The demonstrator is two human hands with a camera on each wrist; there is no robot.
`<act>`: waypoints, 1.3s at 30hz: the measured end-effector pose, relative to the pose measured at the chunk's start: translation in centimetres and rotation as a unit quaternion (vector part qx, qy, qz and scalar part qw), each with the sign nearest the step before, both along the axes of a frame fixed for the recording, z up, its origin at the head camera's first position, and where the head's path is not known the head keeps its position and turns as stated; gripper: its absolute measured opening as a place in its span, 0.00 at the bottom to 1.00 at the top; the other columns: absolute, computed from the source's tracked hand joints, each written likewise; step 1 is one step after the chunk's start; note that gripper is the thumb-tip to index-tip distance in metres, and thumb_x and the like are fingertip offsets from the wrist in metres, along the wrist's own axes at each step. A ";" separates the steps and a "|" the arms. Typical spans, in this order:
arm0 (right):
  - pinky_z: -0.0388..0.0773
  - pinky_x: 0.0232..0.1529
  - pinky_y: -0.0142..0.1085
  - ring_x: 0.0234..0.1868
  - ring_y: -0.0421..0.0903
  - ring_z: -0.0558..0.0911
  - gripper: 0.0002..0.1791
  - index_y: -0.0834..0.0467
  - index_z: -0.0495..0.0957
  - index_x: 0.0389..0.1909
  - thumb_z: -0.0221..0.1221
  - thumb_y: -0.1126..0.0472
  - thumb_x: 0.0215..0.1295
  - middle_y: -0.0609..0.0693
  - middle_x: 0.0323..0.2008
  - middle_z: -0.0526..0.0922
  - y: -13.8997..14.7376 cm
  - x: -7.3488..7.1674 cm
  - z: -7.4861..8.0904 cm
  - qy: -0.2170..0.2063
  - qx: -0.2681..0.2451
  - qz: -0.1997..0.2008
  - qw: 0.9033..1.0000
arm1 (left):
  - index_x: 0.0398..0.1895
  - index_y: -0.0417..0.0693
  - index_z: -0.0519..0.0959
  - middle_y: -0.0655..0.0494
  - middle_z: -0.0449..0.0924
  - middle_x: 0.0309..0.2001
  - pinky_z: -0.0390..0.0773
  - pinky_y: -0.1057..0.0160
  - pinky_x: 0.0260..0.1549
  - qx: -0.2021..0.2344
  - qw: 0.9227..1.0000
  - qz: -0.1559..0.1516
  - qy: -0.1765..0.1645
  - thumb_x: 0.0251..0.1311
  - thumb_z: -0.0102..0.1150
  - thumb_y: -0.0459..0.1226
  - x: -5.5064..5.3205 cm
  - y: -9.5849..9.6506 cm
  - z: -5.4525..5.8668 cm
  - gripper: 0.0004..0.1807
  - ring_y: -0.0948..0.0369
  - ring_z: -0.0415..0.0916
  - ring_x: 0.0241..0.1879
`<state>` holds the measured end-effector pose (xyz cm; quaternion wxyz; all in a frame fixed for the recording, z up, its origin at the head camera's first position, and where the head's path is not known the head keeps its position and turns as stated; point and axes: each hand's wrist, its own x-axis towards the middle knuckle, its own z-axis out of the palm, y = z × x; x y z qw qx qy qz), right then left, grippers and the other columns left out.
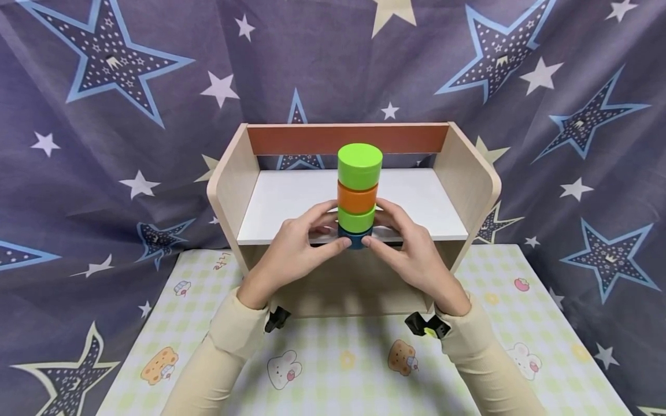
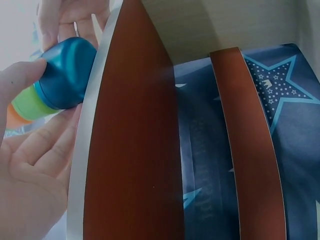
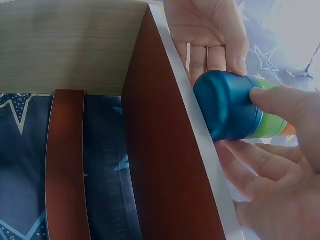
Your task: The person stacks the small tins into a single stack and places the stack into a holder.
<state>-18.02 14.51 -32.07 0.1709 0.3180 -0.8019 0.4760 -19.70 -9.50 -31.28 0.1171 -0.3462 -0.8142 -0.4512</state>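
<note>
Both hands hold an upright stack of round, cup-like pieces at the front edge of a white shelf. From the top down it has a bright green piece (image 1: 359,167), an orange piece (image 1: 357,199), a smaller green piece (image 1: 356,220) and a dark blue piece (image 1: 355,238). My left hand (image 1: 300,242) grips the lower stack from the left, its thumb on the blue piece. On the other side my right hand (image 1: 413,248) does the same. Both wrist views show the blue base (image 2: 67,75) (image 3: 227,106) beside the shelf's edge; whether it rests there I cannot tell.
The small wooden shelf unit (image 1: 458,254) has pale side panels and a reddish-brown back rail (image 1: 307,140). It stands on a table with a checked cloth (image 1: 322,370). Behind hangs a dark curtain (image 1: 333,52) with stars.
</note>
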 end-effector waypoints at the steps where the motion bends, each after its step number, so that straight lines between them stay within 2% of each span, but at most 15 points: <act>1: 0.79 0.57 0.45 0.59 0.45 0.79 0.39 0.53 0.62 0.74 0.68 0.64 0.65 0.52 0.58 0.81 0.0 0.0 0.0 0.001 0.001 -0.003 1.000 | 0.72 0.54 0.67 0.62 0.82 0.56 0.81 0.61 0.51 0.000 1.000 0.001 -0.003 0.62 0.70 0.45 0.0 0.0 0.0 0.36 0.64 0.82 0.48; 7: 0.80 0.55 0.43 0.55 0.44 0.81 0.39 0.55 0.62 0.73 0.68 0.64 0.64 0.53 0.57 0.82 -0.2 -0.2 -0.2 0.018 0.003 -0.028 0.999 | 0.72 0.56 0.67 0.61 0.82 0.56 0.83 0.62 0.48 0.007 1.000 0.018 -0.020 0.62 0.70 0.46 0.0 0.3 -0.1 0.36 0.64 0.82 0.47; 14: 0.82 0.53 0.40 0.50 0.43 0.83 0.38 0.57 0.65 0.69 0.71 0.65 0.61 0.53 0.50 0.84 -0.4 -0.5 -0.4 0.040 -0.023 -0.049 0.998 | 0.71 0.55 0.67 0.55 0.82 0.54 0.84 0.53 0.47 0.065 0.997 0.011 -0.050 0.60 0.72 0.42 -0.1 0.7 -0.3 0.36 0.62 0.83 0.47; 18: 0.82 0.52 0.40 0.47 0.43 0.84 0.36 0.59 0.67 0.67 0.71 0.66 0.59 0.51 0.46 0.84 -0.4 -0.6 -0.4 0.047 -0.034 -0.059 0.997 | 0.70 0.53 0.67 0.54 0.81 0.51 0.84 0.59 0.47 0.080 0.995 0.017 -0.056 0.59 0.73 0.39 -0.2 0.9 -0.2 0.37 0.62 0.83 0.45; 22: 0.83 0.50 0.40 0.44 0.46 0.84 0.34 0.60 0.68 0.65 0.71 0.67 0.60 0.51 0.43 0.84 -0.4 -0.8 -0.5 0.051 -0.036 -0.065 0.996 | 0.70 0.48 0.68 0.54 0.79 0.48 0.84 0.66 0.44 0.082 0.994 0.027 -0.061 0.58 0.73 0.37 -0.2 1.1 0.1 0.37 0.63 0.82 0.42; 28: 0.84 0.47 0.42 0.41 0.45 0.84 0.33 0.61 0.69 0.65 0.70 0.68 0.60 0.52 0.41 0.84 -0.6 -0.9 -0.6 0.053 -0.041 -0.062 0.996 | 0.70 0.46 0.66 0.53 0.77 0.43 0.84 0.66 0.41 0.065 0.995 0.043 -0.063 0.58 0.73 0.37 -0.3 1.0 0.2 0.38 0.63 0.82 0.38; 33: 0.85 0.46 0.42 0.40 0.44 0.84 0.33 0.61 0.68 0.65 0.70 0.69 0.60 0.51 0.39 0.84 -0.6 -1.0 -0.5 0.058 -0.038 -0.062 0.996 | 0.74 0.47 0.59 0.54 0.76 0.44 0.83 0.66 0.45 0.056 0.995 0.058 -0.063 0.59 0.73 0.38 -0.3 0.9 0.2 0.43 0.64 0.82 0.40; 39: 0.84 0.48 0.42 0.43 0.46 0.84 0.34 0.60 0.66 0.67 0.69 0.68 0.61 0.54 0.44 0.85 -0.6 -1.0 -0.5 0.054 -0.021 -0.062 0.996 | 0.76 0.49 0.56 0.54 0.77 0.48 0.82 0.65 0.48 0.068 0.992 0.068 -0.082 0.59 0.73 0.40 -0.2 0.9 0.3 0.46 0.63 0.82 0.44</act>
